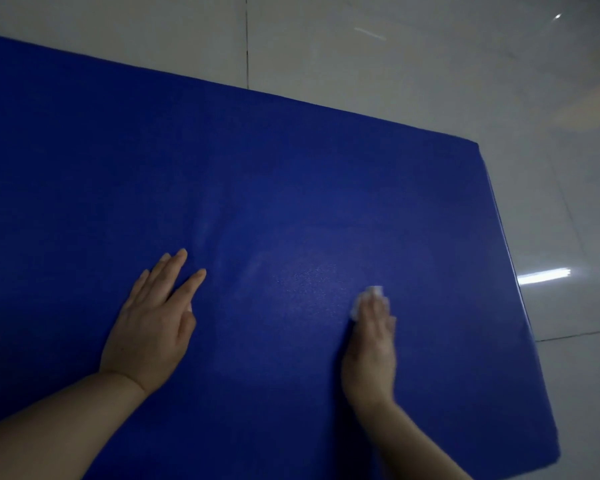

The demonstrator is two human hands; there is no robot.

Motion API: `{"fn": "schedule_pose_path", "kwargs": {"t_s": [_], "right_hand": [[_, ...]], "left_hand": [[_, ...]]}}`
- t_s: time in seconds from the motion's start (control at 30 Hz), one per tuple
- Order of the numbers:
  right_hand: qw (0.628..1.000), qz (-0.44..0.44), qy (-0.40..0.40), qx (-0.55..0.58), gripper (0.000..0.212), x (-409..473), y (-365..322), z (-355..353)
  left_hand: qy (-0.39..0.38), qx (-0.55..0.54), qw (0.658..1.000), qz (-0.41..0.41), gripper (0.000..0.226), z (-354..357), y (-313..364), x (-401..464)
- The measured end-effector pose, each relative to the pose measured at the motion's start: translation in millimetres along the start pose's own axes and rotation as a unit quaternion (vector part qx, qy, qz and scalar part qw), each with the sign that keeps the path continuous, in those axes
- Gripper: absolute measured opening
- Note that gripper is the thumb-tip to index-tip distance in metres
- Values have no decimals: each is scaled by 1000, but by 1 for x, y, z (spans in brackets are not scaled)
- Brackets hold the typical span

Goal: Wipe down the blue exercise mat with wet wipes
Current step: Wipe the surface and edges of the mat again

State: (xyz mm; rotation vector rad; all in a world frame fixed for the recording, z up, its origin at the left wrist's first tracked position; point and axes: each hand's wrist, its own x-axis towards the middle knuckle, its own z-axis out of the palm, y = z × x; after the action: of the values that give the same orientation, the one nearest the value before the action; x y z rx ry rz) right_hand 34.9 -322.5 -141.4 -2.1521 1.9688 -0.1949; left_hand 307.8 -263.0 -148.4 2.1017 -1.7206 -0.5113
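— Glossy pale floor tiles point(413, 64) catch a strip of lamp glare as a person kneels over the blue exercise mat point(291, 168), which lies flat on them and fills most of the view, its far right corner just short of a grout line. What do you make of the wiping hand?

— Right hand point(373, 344) is laid out nearly straight, fingers together, pressing a small white wet wipe point(369, 299) onto the mat. Only a crumpled edge of the wipe shows past the fingertips; the rest is hidden under the palm, so I cannot tell how it is folded.

— And the other?

— Left hand point(153, 327) lies flat on the mat well to the left, fingers spread and straight, holding nothing. To my eye it is there to steady the mat.

— So how should this pass be done well?

— My judgement: keep the palm flat so the pressure spreads, and pull long overlapping strokes. A faint damp sheen point(309, 271) sits between the 2 hands, which suggests that patch is covered; the wide stretch toward the far edge and the right border look dry.

— Any risk?

— With 1 small bunched wipe, it may dry or roll up under the fingers. Spreading it wider would cover more per stroke.
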Motion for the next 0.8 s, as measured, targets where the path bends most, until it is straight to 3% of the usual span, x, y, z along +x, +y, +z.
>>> {"fn": "schedule_pose_path", "kwargs": {"t_s": [0.13, 0.23, 0.3, 0.37, 0.43, 0.5, 0.57, 0.7, 0.8], "right_hand": [[971, -238, -40, -3, 61, -45, -65, 17], [956, -287, -60, -8, 66, -33, -54, 11], [983, -179, -26, 2, 75, -13, -20, 5], [1000, -12, 15, 7, 73, 12, 28, -9], [990, 132, 36, -16, 65, 30, 69, -23], [982, 181, 40, -31, 61, 37, 78, -26], [990, 135, 25, -39, 63, 31, 55, -15], [999, -42, -1, 6, 66, -15, -26, 9], [974, -216, -70, -2, 63, -58, -71, 18]], "left_hand": [[-4, -5, 1000, 6, 54, -1, -1, -1], [-3, -10, 1000, 2, 47, -3, -1, -1], [-2, -16, 1000, -2, 46, -3, 0, -1], [-1, -12, 1000, -3, 46, -3, 0, -1], [-2, -10, 1000, -2, 49, -3, 0, -1], [-3, -13, 1000, 2, 53, -3, 0, -1], [0, -15, 1000, 3, 53, -3, -1, -1], [4, -13, 1000, 0, 46, -2, 0, -2], [-2, -2, 1000, -7, 47, -4, 3, -1]]}}
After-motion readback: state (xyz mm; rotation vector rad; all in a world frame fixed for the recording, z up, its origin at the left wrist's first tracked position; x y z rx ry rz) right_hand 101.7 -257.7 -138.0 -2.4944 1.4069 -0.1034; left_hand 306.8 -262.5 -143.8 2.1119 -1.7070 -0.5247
